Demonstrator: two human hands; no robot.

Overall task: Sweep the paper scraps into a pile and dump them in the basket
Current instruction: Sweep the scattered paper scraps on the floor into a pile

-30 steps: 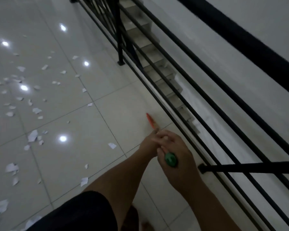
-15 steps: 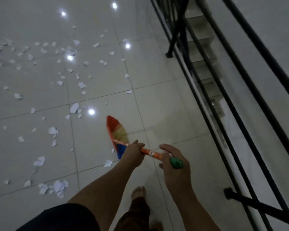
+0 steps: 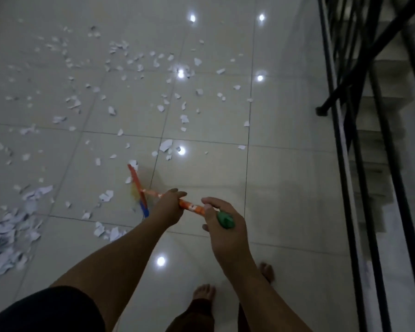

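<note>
Both hands are on the broom (image 3: pixel 192 208). The left hand (image 3: pixel 168 207) is lower down with its fingers (image 3: pixel 179 194) wrapped round the orange handle. The right hand (image 3: pixel 225 233) is clamped near the top, with the green cap (image 3: pixel 225 220) poking out above it. The broom head (image 3: pixel 137 185) is down at the floor (image 3: pixel 285 188) and blurry, so I'd guess it's mid-stroke.

There's a decent pile (image 3: pixel 5 236) at the lower left, but loads of paper scraps (image 3: pixel 165 145) are scattered over the tiles ahead, some of them close to the railing (image 3: pixel 345 164). I can't see the basket anywhere, so the dump part looks a long way off.

Here's what I'd worry about:
- The scraps are light and the tile is glossy. A fast flick would probably send them skating or fluttering past the pile instead of into it.
- A stroke angled right could push the scraps near the railing under the bars and onto the stairs (image 3: pixel 374 116). That would be a pain to fetch.
- The pile itself is loose, so clipping it with the bristles on a backswing would spread it out again.
- The person is barefoot on shiny tile with paper around, so stepping on a scrap could mean a slip.

I'd go with short, slow strokes aimed left, toward the pile.
</note>
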